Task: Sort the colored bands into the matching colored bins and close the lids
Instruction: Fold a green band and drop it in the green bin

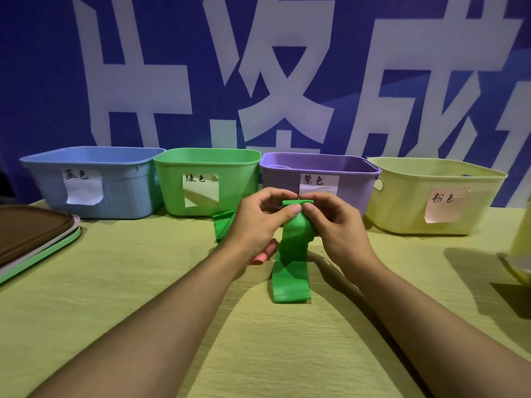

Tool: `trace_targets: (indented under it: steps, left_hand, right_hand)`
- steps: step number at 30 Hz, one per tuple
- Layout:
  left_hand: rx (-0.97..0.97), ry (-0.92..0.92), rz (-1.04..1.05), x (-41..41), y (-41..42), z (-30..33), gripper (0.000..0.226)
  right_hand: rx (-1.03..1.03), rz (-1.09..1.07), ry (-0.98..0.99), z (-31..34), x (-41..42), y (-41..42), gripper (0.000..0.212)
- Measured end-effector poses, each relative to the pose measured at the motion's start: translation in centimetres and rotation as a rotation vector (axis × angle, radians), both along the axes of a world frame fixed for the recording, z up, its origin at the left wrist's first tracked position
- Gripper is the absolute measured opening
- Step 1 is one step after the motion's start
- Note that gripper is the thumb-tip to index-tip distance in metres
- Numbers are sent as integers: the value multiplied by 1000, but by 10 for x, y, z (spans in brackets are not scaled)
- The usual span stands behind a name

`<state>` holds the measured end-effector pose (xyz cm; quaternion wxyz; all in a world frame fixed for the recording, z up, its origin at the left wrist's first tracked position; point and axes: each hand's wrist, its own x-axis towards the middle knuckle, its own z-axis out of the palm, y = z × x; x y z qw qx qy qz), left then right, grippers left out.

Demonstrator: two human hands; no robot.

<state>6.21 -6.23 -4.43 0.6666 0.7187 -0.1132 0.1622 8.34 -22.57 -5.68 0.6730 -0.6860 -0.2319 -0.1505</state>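
Both hands pinch the folded top end of a green band (291, 271), which hangs down and rests its lower end on the table. My left hand (260, 218) grips it from the left, my right hand (334, 222) from the right. A second green band (222, 225) lies behind my left hand, in front of the green bin (207, 182). A pink band (263, 255) peeks out under my left wrist. Along the back stand open bins with paper labels: blue (89, 182), green, purple (321, 176) and pale yellow (431, 196).
A stack of lids (31, 237), brown on top with pink and green beneath, lies at the table's left edge. A yellowish object (521, 254) sits at the far right edge. The yellow-green table (143, 282) backs onto a blue banner wall.
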Motion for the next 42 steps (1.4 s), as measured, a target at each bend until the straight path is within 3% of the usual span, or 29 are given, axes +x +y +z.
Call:
trace_targets:
  steps: [10,19,23,27,32,37,42]
  left_hand:
    - [-38,149,-59,7,-2,-8,48]
    - [-12,54,-43,6,-1,-6,25]
    - [-9,29,-58,4,-2,-6,21]
    - [13,6,-72,6,-1,-8,14]
    - [-7,23,-85,7,-2,-8,13]
    - [-13,32,-99,9,-2,-9,18]
    - [-45,138,-202,9,-3,-13,26]
  right_hand:
    - [-49,-7,-46,0,1,2,27]
    - [-23,-18,71,3,-6,1,20]
    - [-16,-40,163,9,-14,3,41]
    - [-3,-46,187,11,-16,3,44]
    - [106,-17,192,12,-19,5,37]
    - [-1,-77,80,7,-12,3,22]
    - [35,-74,31,6,-7,1,9]
